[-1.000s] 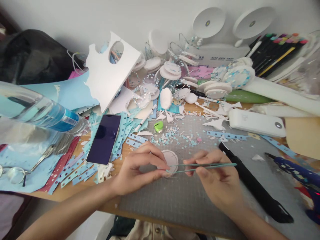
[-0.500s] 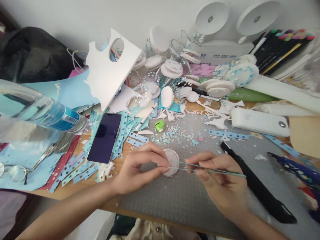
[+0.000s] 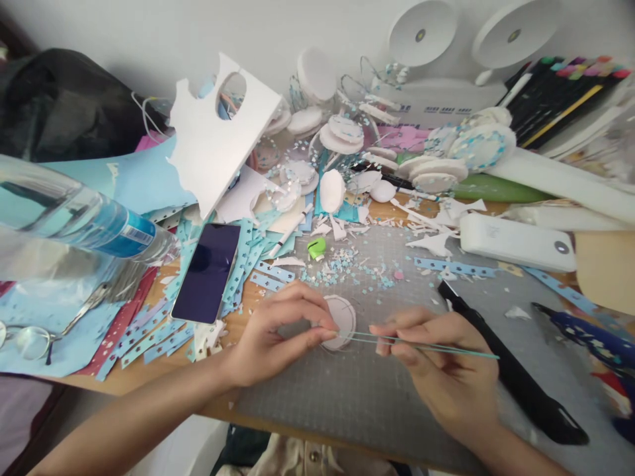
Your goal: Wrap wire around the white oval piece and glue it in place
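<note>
My left hand [image 3: 285, 330] is closed in a pinch over the left edge of a small white disc [image 3: 342, 317] lying on the grey cutting mat [image 3: 327, 396]. What its fingertips hold, if anything, is too small to make out. My right hand [image 3: 444, 370] grips a pair of slim teal tweezers [image 3: 446, 349], held nearly level. The tweezers' points reach left over the disc to the left fingertips, the two arms close together. Just beyond the disc lies a scatter of tiny blue and white star-shaped confetti [image 3: 347, 268] beside a bright green piece [image 3: 316, 248].
A phone [image 3: 207, 272] and punched blue paper strips lie at left, near a tilted water bottle [image 3: 119, 231] and glasses [image 3: 32, 342]. A black bar-shaped object [image 3: 516, 370] lies right of my right hand. White discs [image 3: 342, 135] and foam scraps pile up behind.
My right hand has shifted slightly right with the tweezers, and their arms have drawn closer together. My left hand has stayed almost in place.
</note>
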`<state>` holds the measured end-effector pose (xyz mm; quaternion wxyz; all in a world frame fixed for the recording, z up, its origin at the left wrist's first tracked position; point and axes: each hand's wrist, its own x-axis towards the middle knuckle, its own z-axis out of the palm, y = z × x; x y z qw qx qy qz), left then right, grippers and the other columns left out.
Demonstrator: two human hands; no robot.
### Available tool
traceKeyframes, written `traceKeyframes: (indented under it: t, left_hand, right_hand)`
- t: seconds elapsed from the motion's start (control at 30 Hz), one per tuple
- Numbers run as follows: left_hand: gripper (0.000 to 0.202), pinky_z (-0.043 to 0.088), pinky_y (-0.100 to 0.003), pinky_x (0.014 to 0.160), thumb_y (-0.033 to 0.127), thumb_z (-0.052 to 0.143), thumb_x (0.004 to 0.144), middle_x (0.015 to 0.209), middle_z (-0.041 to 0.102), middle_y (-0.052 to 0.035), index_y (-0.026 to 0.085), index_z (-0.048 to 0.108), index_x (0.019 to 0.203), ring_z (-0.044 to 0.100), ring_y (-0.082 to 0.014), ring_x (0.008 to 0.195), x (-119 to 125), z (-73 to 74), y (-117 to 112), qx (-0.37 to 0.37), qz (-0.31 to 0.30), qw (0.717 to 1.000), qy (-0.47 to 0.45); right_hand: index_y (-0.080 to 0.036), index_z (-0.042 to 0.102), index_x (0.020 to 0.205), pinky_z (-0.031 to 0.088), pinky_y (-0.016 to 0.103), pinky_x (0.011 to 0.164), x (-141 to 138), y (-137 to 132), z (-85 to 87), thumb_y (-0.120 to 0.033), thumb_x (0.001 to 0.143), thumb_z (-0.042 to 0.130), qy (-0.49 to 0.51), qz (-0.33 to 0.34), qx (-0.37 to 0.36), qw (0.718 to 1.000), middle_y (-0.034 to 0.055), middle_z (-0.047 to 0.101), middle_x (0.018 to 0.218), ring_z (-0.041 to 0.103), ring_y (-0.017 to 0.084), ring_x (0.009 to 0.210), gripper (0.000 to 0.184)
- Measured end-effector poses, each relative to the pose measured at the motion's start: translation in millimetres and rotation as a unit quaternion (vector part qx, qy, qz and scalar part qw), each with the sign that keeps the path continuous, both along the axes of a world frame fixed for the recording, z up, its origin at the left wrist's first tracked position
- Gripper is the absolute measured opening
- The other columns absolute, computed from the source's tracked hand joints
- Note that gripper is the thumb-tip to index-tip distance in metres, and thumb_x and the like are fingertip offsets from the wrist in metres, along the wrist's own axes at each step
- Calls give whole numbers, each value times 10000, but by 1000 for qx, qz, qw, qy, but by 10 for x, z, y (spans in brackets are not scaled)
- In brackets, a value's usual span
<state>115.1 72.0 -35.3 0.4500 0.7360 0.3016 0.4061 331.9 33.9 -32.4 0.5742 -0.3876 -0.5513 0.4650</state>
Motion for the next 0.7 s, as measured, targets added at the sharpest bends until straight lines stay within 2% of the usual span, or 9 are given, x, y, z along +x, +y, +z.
traceKeyframes:
  t: [0.17, 0.33, 0.47, 0.6, 0.7]
  left_hand:
    - [69, 499, -290, 767, 135, 660, 861, 875, 671, -65, 165, 695, 913, 629, -163, 839, 6, 4, 2, 9, -10, 1000, 4]
    - [82, 495, -280, 774, 107, 652, 858, 880, 662, -68, 151, 688, 916, 622, -155, 836, -4, 11, -8, 12, -29, 1000, 3]
    - [99, 500, -282, 780, 92, 639, 858, 891, 662, -75, 152, 684, 923, 625, -157, 846, -6, 12, -13, 5, -27, 1000, 3]
    - [114, 496, -285, 794, 85, 623, 862, 896, 664, -77, 150, 684, 932, 622, -161, 860, -13, 34, -2, 2, -7, 1000, -8]
    - [116, 474, -267, 782, 127, 591, 894, 857, 669, -57, 163, 699, 918, 603, -148, 830, -12, 152, -13, -4, 39, 999, -2]
  right_hand:
    - [-283, 685, 888, 581, 286, 617, 19, -16, -26, -192, 862, 686, 19, 9, -33, 999, 15, 733, 820, 674, 148, 672, 94]
    - [-276, 660, 865, 545, 231, 598, 22, 21, -92, -211, 875, 678, 94, 36, -108, 989, -12, 719, 812, 634, 99, 614, 68]
    - [-261, 677, 837, 513, 218, 532, 14, 90, -70, -234, 841, 718, 149, 37, -127, 980, -20, 689, 732, 630, 98, 567, 50]
    - [-242, 676, 815, 528, 231, 540, 43, 149, -57, -223, 825, 731, 149, 12, -100, 984, -2, 704, 781, 634, 99, 569, 59]
    - [-232, 665, 817, 544, 247, 581, 90, 167, -59, -205, 846, 705, 91, -43, -17, 995, 7, 699, 809, 674, 132, 696, 57]
